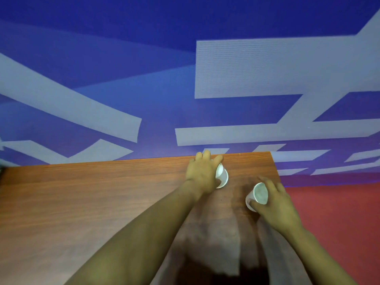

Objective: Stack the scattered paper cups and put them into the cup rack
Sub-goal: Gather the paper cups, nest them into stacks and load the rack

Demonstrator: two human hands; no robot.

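Two white paper cups are on the far right part of the wooden table (102,192). My left hand (202,173) is wrapped around the far paper cup (222,175), which shows only its right side past my fingers. My right hand (275,200) grips the near paper cup (258,195), tilted with its open mouth facing up toward me, close to the table's right edge. No cup rack is in view.
The table's far edge runs just beyond my left hand and its right edge lies beside my right hand. A blue wall with pale stripes (267,68) stands behind. Red floor (339,223) lies to the right.
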